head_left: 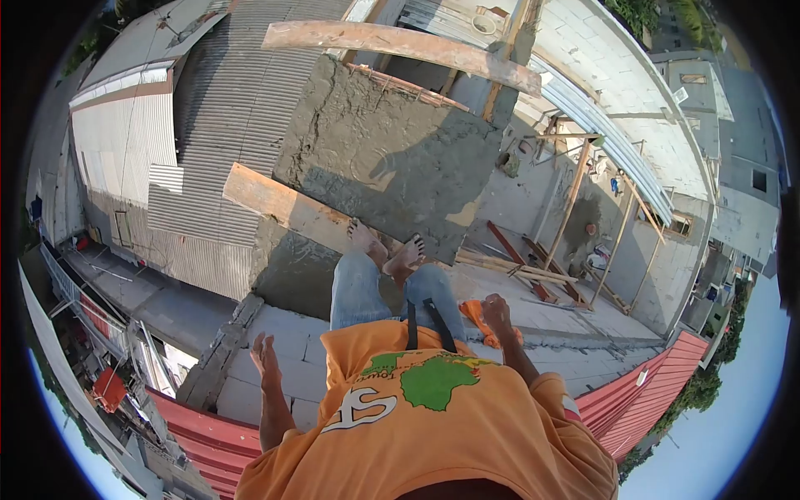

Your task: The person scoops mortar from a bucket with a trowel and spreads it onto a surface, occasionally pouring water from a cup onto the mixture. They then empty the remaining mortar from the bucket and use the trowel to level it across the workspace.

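My left hand (265,353) hangs out to the left side with its fingers stretched, holding nothing, above pale block work. On the right, my right hand (497,315) is closed, with a bunched orange cloth (473,313) at its fingers and under it. My bare feet (367,240) rest at a wooden plank (283,200) that lies across wet grey concrete (392,142). The concrete surface is rough and partly in shadow. Neither hand touches the plank or the concrete.
A second long board (400,47) spans the far edge of the concrete. Corrugated roofing (225,100) lies to the left. At right the floor drops to a lower level with timber props (571,200) and loose lumber (533,267). Red metal sheets (208,442) are behind me.
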Demonstrator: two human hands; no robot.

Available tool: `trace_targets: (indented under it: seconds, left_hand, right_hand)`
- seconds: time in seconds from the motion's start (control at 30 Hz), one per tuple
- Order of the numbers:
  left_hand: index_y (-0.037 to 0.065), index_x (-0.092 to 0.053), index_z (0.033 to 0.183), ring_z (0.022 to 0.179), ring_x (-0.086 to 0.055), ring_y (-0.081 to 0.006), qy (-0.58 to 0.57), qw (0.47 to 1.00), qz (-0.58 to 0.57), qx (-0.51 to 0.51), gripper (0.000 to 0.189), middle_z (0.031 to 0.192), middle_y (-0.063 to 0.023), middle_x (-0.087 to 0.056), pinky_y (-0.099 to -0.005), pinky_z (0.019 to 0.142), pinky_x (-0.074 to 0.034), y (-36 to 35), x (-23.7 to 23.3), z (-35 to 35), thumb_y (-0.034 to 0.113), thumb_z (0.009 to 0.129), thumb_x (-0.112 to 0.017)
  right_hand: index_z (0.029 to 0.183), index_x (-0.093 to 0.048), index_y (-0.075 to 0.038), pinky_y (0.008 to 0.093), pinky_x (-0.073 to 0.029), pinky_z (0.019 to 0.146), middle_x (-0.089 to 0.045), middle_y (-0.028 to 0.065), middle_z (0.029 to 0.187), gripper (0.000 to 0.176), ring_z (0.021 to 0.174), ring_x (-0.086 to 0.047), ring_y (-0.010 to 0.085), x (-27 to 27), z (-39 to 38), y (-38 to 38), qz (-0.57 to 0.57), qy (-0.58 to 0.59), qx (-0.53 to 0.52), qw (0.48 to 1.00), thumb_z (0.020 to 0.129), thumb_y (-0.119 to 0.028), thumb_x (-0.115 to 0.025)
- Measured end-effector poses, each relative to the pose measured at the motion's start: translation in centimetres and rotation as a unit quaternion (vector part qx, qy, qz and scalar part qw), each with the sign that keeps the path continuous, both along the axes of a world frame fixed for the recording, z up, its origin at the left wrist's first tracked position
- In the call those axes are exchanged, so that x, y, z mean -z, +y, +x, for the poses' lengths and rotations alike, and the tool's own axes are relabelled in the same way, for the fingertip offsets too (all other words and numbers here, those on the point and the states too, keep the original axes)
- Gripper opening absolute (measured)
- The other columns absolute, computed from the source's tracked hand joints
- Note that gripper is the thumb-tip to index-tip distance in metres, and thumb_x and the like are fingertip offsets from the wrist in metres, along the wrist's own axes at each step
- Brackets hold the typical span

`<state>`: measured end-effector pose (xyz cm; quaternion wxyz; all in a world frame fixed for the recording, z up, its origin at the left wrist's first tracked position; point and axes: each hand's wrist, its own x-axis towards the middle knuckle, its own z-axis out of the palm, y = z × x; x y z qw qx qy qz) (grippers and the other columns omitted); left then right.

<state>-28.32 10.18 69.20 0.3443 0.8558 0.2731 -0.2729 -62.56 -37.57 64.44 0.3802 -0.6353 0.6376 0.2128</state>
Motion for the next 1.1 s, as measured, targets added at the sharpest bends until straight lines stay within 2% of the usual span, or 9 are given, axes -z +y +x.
trace_targets:
  seconds: [0.13, 0.2, 0.27, 0.57, 0.63, 0.83, 0.9, 1.03, 1.1]
  left_hand:
    - [-0.004, -0.059, 0.123, 0.103, -0.052, -0.0237, -0.004, 0.998, -0.039, 0.043, 0.045, 0.106, -0.0128, -0.060, -0.0397, 0.095, -0.040, 2.6, 2.1, 3.0, 0.019, 0.084, -0.063]
    - [-0.005, -0.059, 0.122, 0.101, -0.052, -0.0232, 0.005, 0.997, -0.037, 0.067, 0.046, 0.100, -0.0110, -0.059, -0.0387, 0.094, -0.040, 4.0, 2.9, 4.7, 0.019, 0.084, -0.062]
    - [-0.007, -0.059, 0.122, 0.099, -0.052, -0.0226, 0.016, 0.995, -0.029, 0.089, 0.046, 0.093, -0.0092, -0.058, -0.0377, 0.093, -0.040, 4.4, 3.0, 5.6, 0.019, 0.084, -0.062]
    - [-0.007, -0.056, 0.124, 0.118, -0.050, -0.0312, -0.049, 0.996, -0.072, 0.035, 0.048, 0.117, -0.0186, -0.056, -0.0434, 0.104, -0.036, 4.5, 3.9, 5.7, 0.025, 0.089, -0.060]
    - [-0.009, -0.057, 0.121, 0.111, -0.052, -0.0299, -0.064, 0.996, -0.063, 0.024, 0.047, 0.116, -0.0192, -0.058, -0.0421, 0.099, -0.039, 2.4, 1.6, 5.8, 0.023, 0.088, -0.060]
    - [-0.012, -0.058, 0.114, 0.093, -0.052, -0.0274, -0.049, 0.996, -0.033, 0.067, 0.043, 0.103, -0.0181, -0.062, -0.0397, 0.088, -0.041, 6.5, 4.1, 7.6, 0.020, 0.086, -0.056]
    - [-0.011, -0.059, 0.113, 0.093, -0.053, -0.0276, -0.061, 0.994, -0.036, 0.082, 0.041, 0.101, -0.0177, -0.061, -0.0393, 0.088, -0.041, 6.2, 3.6, 8.3, 0.020, 0.086, -0.056]
    - [-0.009, -0.062, 0.109, 0.088, -0.053, -0.0267, -0.126, 0.988, -0.045, 0.078, 0.037, 0.096, -0.0167, -0.061, -0.0385, 0.084, -0.042, 5.1, 2.6, 9.7, 0.019, 0.087, -0.054]
    - [-0.008, -0.062, 0.110, 0.088, -0.053, -0.0262, -0.124, 0.988, -0.038, 0.086, 0.037, 0.097, -0.0170, -0.061, -0.0388, 0.084, -0.042, 5.2, 2.2, 10.0, 0.020, 0.087, -0.054]
  right_hand:
    - [0.100, -0.064, 0.000, 0.0468, -0.052, 0.076, -0.068, 0.0250, 0.088, 0.027, 0.084, -0.067, 0.0392, -1.1, 1.4, 0.0, 0.010, 0.004, 0.026, 1.000, 0.084, -0.021, -0.058]
    - [0.101, -0.064, 0.000, 0.0465, -0.052, 0.078, -0.069, 0.0238, 0.086, 0.027, 0.084, -0.067, 0.0393, 1.3, -0.1, 0.0, -0.057, -0.021, -0.029, 0.998, 0.083, -0.021, -0.061]
    - [0.101, -0.064, 0.000, 0.0465, -0.051, 0.079, -0.069, 0.0240, 0.088, 0.027, 0.085, -0.067, 0.0399, -1.2, 2.1, -0.8, -0.062, -0.010, -0.041, 0.997, 0.083, -0.020, -0.062]
    - [0.102, -0.064, 0.000, 0.0463, -0.051, 0.083, -0.067, 0.0267, 0.097, 0.027, 0.089, -0.066, 0.0419, 0.2, 4.2, -3.6, -0.055, -0.005, -0.012, 0.998, 0.084, -0.020, -0.063]
    - [0.102, -0.064, 0.000, 0.0464, -0.051, 0.083, -0.067, 0.0272, 0.097, 0.027, 0.091, -0.066, 0.0425, 0.4, 4.9, -3.9, -0.053, -0.003, -0.004, 0.999, 0.084, -0.020, -0.063]
    - [0.103, -0.064, 0.001, 0.0470, -0.051, 0.083, -0.067, 0.0285, 0.097, 0.028, 0.092, -0.066, 0.0428, 1.6, 4.8, -3.4, -0.060, -0.017, -0.014, 0.998, 0.084, -0.019, -0.060]
    - [0.103, -0.059, 0.005, 0.0362, -0.054, 0.051, -0.065, 0.0171, 0.077, 0.025, 0.061, -0.069, 0.0249, 3.0, 2.9, -3.2, -0.125, -0.037, -0.098, 0.987, 0.087, -0.015, -0.058]
    - [0.102, -0.059, 0.005, 0.0355, -0.054, 0.051, -0.064, 0.0166, 0.074, 0.025, 0.061, -0.068, 0.0249, 0.9, 3.9, -3.7, -0.088, -0.018, -0.044, 0.995, 0.087, -0.014, -0.058]
    - [0.105, -0.062, 0.004, 0.0471, -0.052, 0.078, -0.067, 0.0283, 0.089, 0.031, 0.081, -0.069, 0.0395, -0.4, 5.0, -3.9, -0.065, -0.007, -0.001, 0.998, 0.083, -0.017, -0.057]
